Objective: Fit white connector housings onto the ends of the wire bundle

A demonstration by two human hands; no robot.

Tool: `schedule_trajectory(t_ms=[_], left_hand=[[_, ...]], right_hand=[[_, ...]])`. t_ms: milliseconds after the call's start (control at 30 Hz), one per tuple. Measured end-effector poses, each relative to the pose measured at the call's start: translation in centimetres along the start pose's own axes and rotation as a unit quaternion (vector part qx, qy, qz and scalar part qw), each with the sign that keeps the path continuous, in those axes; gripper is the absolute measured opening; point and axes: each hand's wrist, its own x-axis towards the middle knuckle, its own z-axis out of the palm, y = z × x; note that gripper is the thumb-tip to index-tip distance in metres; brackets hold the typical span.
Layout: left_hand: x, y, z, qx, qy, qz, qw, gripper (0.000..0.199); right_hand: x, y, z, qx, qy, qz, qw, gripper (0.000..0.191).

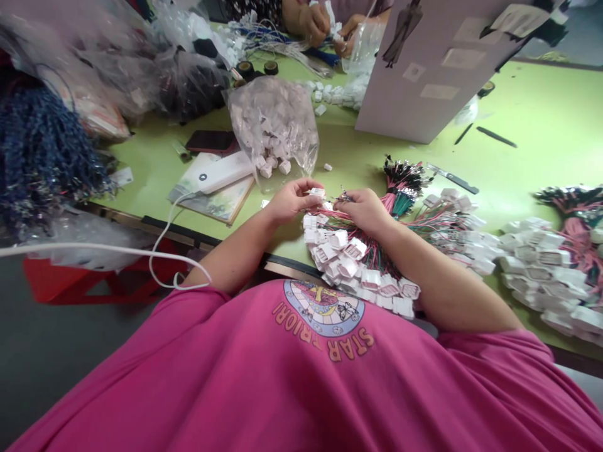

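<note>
Between the thumb and fingers of my left hand (pixel 293 199) is a white connector (pixel 317 193). My right hand (pixel 366 210) is closed on thin wires with small metal ends (pixel 345 196), close to the right of that connector. Below both hands lies a pile of white connectors (pixel 347 266) with pink and green wires, at the table's near edge. A bundle with black ends (pixel 402 176) rests just beyond my right hand. Behind my hands sits a clear plastic bag (pixel 276 125) with loose white connectors in it.
Left of the bag are a phone (pixel 210 141) and a white device (pixel 227 171) with a cable, on a booklet (pixel 240 202). A box (pixel 424 69) stands behind. More wired connectors (pixel 546 270) lie right, near a cutter (pixel 459 181). Across the table, another person's hands (pixel 315 25) hold white parts.
</note>
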Motion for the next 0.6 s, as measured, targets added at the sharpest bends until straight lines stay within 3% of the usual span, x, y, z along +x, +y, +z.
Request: schedule_trajectory(t_ms=[300,467,600], left_hand=[[-0.2,-0.2,1.6,0.014,0.018,-0.055,0.998,0.054],[-0.1,0.0,1.7,-0.006,0.033,-0.034,0.999,0.051],[-0.3,0.2,1.1,-0.027,0.011,-0.031,0.999,0.050]], right_hand=[[0.0,-0.1,0.3,-0.036,0.001,-0.008,0.999,0.032],[0.1,0.3,0.2,0.004,0.002,-0.003,1.000,0.031],[0.2,0.7,-0.2,0.080,0.045,-0.026,0.995,0.028]])
